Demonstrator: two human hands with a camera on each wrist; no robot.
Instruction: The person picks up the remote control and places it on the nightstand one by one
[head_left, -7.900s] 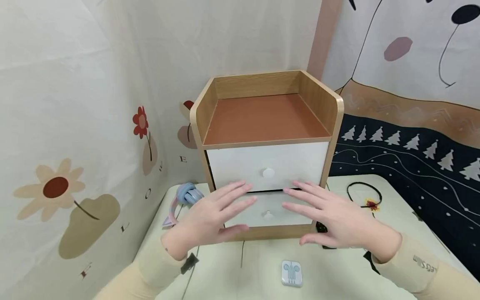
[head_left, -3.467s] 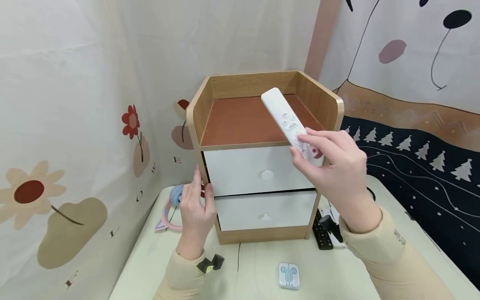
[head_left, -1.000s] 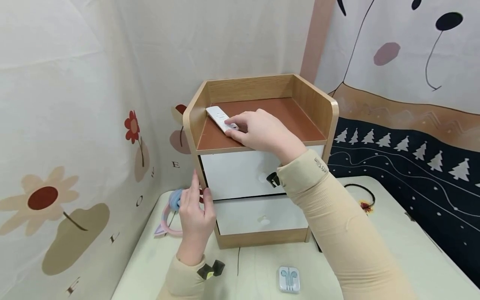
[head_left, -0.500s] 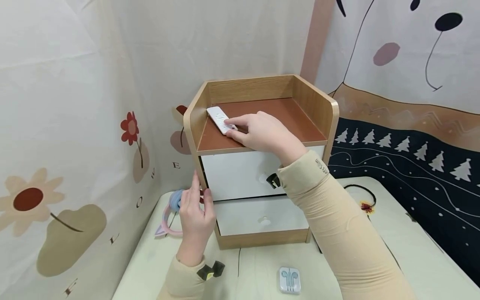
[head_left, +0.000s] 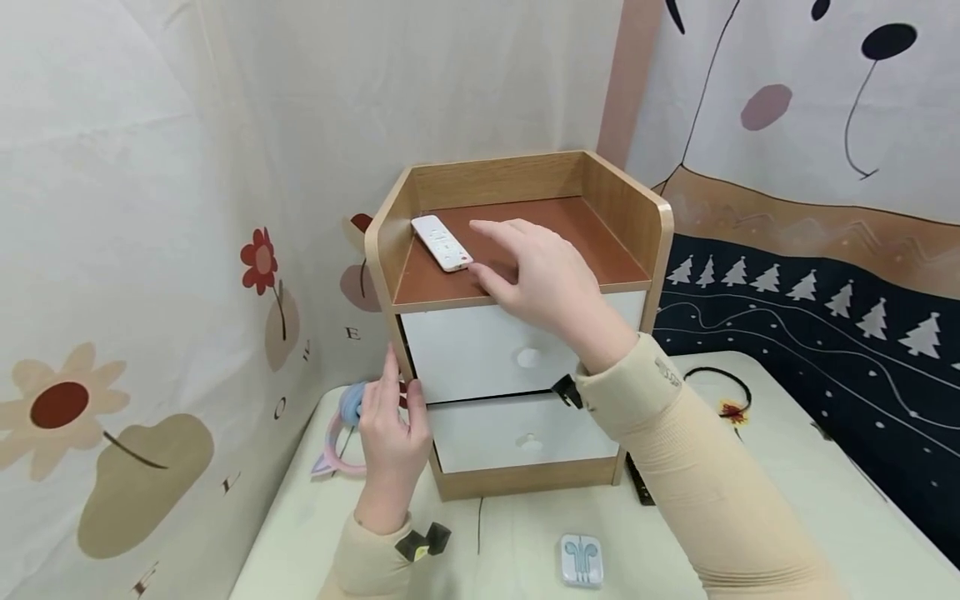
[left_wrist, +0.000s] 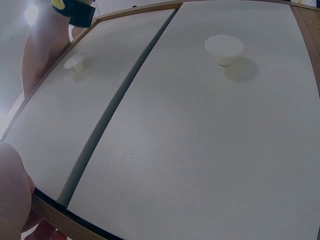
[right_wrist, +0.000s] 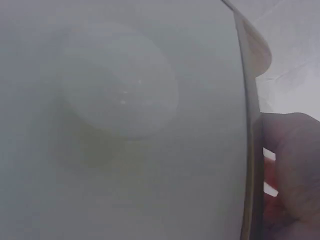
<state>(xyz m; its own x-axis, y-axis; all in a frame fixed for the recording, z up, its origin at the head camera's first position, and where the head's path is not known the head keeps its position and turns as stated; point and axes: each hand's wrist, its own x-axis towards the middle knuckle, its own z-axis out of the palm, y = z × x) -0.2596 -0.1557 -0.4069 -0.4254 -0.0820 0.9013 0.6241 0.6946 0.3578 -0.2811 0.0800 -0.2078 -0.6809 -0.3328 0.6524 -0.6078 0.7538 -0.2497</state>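
A white remote control [head_left: 441, 243] lies slanted on the brown top shelf of a small wooden cabinet [head_left: 525, 475], near its left side wall. Just right of the remote, my right hand [head_left: 551, 275] hovers over the shelf's front edge with fingers extended and nothing held. My left hand [head_left: 393, 429] rests against the cabinet's left side, fingers straight along the panel and thumb by the front edge. Two white drawers with round knobs, the upper drawer [head_left: 465, 354] and the lower drawer [head_left: 480, 433], are closed. In the left wrist view, the upper knob [left_wrist: 76, 62] stands clear of the hands.
Boxed earphones [head_left: 581, 560] lie on the pale tabletop in front. Left of the cabinet is a pink and blue cat-eared band [head_left: 337, 446]. A black cord loop [head_left: 738, 379] and a partly hidden black remote [head_left: 640, 483] lie on the right. Printed cloth hangs behind.
My right hand brought the white remote over the cabinet, laid it on the top shelf, then let go and drew back slightly right. The left hand moved to the cabinet's left side and stayed there.
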